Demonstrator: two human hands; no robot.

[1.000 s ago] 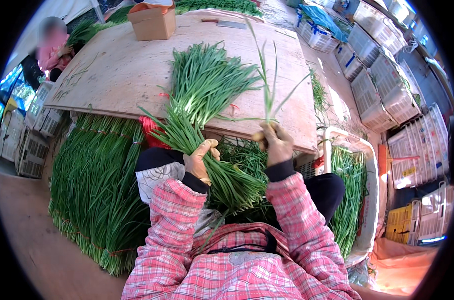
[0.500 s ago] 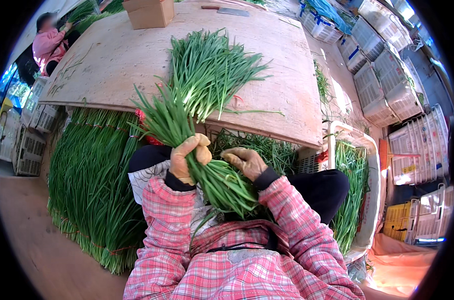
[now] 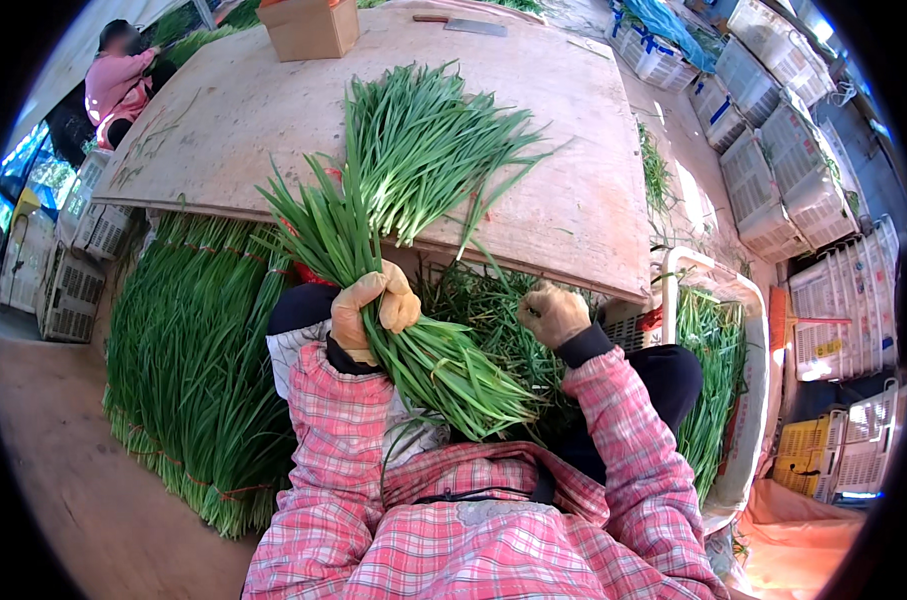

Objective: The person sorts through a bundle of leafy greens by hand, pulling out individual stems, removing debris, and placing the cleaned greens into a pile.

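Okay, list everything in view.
Table: one, pale brown, centre
Leaf pile: one, green, on table
Held bundle: one, green, centre
Cardboard box: one, brown, table's far end
Flat tool: one, grey, far end
Tied bundles: many, green, left
Loose greens: uncounted, green, below table
Crates: many, mostly white, both sides
Sheets: two, blue and orange, right
Co-worker: one, pink top, upper left
Left hand: one, pink sleeve, around bundle
Right hand: one, pink sleeve, right of bundle

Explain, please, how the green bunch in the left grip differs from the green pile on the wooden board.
The held bunch is squeezed in the left grip; the green pile lies on the wooden board. The held bunch is pinched narrow midway; the green pile fans out at its far end. Both show long, thin green leaves.
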